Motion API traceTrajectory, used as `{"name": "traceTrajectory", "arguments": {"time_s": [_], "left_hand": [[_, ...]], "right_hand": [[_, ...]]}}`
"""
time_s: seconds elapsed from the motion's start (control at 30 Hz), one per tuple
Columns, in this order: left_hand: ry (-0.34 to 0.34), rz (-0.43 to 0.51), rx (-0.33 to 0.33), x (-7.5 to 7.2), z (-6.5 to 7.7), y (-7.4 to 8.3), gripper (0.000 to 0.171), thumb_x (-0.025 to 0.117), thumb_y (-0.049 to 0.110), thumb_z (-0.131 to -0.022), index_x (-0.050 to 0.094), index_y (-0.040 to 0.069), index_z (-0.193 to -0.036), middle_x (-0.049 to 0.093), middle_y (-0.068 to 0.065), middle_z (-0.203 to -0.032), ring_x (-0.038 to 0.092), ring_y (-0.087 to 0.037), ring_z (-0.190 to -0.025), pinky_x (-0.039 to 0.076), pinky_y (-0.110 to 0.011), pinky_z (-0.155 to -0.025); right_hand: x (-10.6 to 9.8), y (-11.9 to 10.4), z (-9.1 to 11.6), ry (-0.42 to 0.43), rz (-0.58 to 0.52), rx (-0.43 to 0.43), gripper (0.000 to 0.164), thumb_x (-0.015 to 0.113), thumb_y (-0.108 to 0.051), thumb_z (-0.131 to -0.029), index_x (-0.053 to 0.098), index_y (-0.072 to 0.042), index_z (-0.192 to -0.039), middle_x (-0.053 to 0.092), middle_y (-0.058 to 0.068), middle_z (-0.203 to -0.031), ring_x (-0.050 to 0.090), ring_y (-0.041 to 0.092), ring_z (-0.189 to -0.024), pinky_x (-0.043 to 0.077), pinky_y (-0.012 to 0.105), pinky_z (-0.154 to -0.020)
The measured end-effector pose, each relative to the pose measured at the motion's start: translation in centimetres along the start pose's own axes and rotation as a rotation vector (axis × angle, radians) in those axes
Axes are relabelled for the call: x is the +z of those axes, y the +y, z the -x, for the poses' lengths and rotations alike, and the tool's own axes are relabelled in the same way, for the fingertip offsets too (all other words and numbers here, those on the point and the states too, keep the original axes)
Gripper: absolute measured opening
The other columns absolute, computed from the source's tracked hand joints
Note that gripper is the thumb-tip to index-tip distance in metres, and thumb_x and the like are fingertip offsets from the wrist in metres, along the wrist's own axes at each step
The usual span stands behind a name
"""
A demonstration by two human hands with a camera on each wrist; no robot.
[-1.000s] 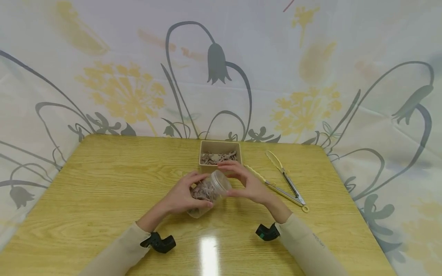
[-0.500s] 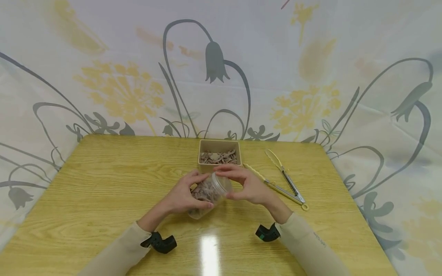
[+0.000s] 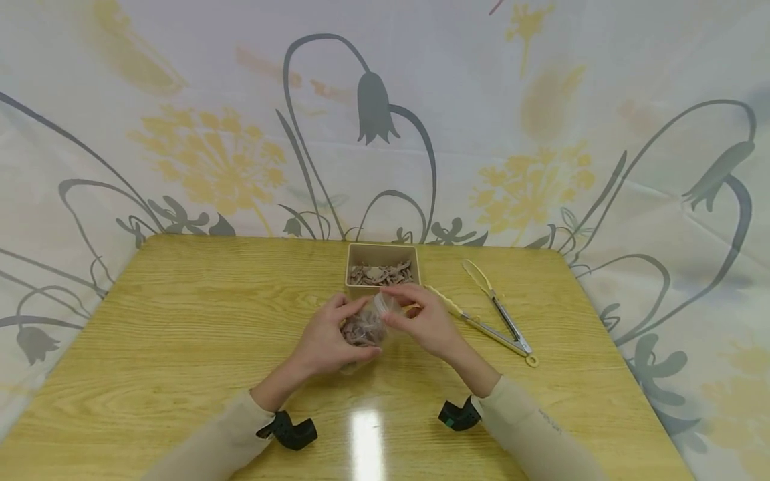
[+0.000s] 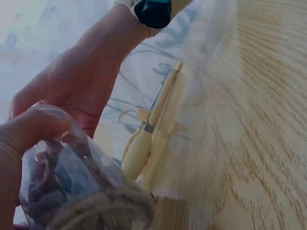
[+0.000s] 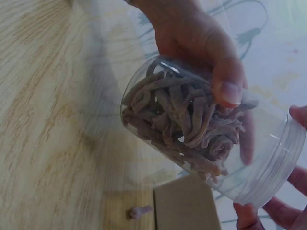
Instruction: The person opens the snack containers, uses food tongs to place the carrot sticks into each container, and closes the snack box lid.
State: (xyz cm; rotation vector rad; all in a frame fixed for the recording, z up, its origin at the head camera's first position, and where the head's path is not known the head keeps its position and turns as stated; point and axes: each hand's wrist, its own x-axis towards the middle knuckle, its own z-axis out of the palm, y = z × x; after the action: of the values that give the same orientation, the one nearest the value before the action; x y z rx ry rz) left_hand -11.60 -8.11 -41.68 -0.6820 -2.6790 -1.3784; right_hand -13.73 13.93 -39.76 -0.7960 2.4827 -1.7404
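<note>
My left hand grips the body of a clear plastic jar, with the thumb across its side. Dried greyish-brown strips fill much of the jar, which is held tilted. At its upper right end is a clear ribbed lid. The fingers and thumb of my right hand curl round that lid. Just behind the hands stands a beige rectangular box with more of the same strips inside. In the left wrist view, the jar's base faces the camera and the strips show through its wall.
Right of the box lie spread tongs with pale yellow tips and metal arms. A small loose strip lies on the wooden table beside the box. A flower-printed cloth hangs behind the table.
My left hand and the jar have shifted slightly right. My right hand has turned at the lid, its fingers and thumb closer together round it. The box and tongs stay put.
</note>
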Motion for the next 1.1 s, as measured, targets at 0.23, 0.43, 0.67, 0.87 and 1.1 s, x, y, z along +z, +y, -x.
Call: {"name": "traceTrajectory", "arguments": {"time_s": [0.23,0.43,0.67,0.87,1.1], "left_hand": [[-0.12,0.201,-0.019,-0.8,-0.1,-0.6,0.081,0.084,0.037,-0.077,0.052,0.009,-0.146,0.056,-0.004,-0.113,0.054,-0.021,-0.096,0.051,-0.036,-0.074],[-0.242,0.385,-0.021,-1.6,-0.3,-0.7,0.08,0.083,0.031,-0.08,0.048,0.011,-0.149,0.062,-0.011,-0.121,0.06,-0.027,-0.102,0.054,-0.041,-0.078],[-0.194,0.351,0.014,-1.2,0.1,-0.2,0.082,0.086,0.025,-0.076,0.049,0.006,-0.147,0.062,-0.01,-0.125,0.06,-0.024,-0.101,0.054,-0.039,-0.079],[-0.108,0.312,0.044,-0.4,0.2,0.0,0.072,0.087,0.026,-0.074,0.06,0.009,-0.138,0.066,-0.005,-0.116,0.061,-0.021,-0.093,0.056,-0.035,-0.073],[-0.046,0.231,0.027,0.2,0.3,0.6,0.072,0.089,0.025,-0.072,0.062,0.01,-0.137,0.066,-0.003,-0.116,0.059,-0.02,-0.094,0.055,-0.033,-0.072]], "right_hand": [[-1.3,-0.1,-0.3,-0.181,-0.068,-0.105,0.053,0.068,-0.028,-0.096,0.056,0.002,-0.138,0.052,0.018,-0.141,0.048,0.038,-0.128,0.045,0.051,-0.101],[-2.7,-0.1,-0.6,-0.405,-0.271,-0.235,0.05,0.067,-0.006,-0.094,0.049,0.009,-0.138,0.037,0.026,-0.151,0.033,0.031,-0.143,0.028,0.056,-0.113],[-2.9,-0.3,-0.6,-0.408,-0.209,-0.265,0.05,0.074,0.006,-0.085,0.057,0.011,-0.132,0.045,0.027,-0.144,0.039,0.032,-0.137,0.038,0.039,-0.11],[-2.5,-0.4,-0.5,-0.358,-0.038,-0.257,0.049,0.077,0.0,-0.085,0.061,0.005,-0.131,0.051,0.019,-0.142,0.045,0.033,-0.133,0.043,0.039,-0.105],[-2.1,-0.9,-0.2,-0.272,0.088,-0.242,0.046,0.078,-0.001,-0.084,0.064,0.003,-0.128,0.058,0.015,-0.137,0.051,0.031,-0.129,0.048,0.039,-0.1]]}}
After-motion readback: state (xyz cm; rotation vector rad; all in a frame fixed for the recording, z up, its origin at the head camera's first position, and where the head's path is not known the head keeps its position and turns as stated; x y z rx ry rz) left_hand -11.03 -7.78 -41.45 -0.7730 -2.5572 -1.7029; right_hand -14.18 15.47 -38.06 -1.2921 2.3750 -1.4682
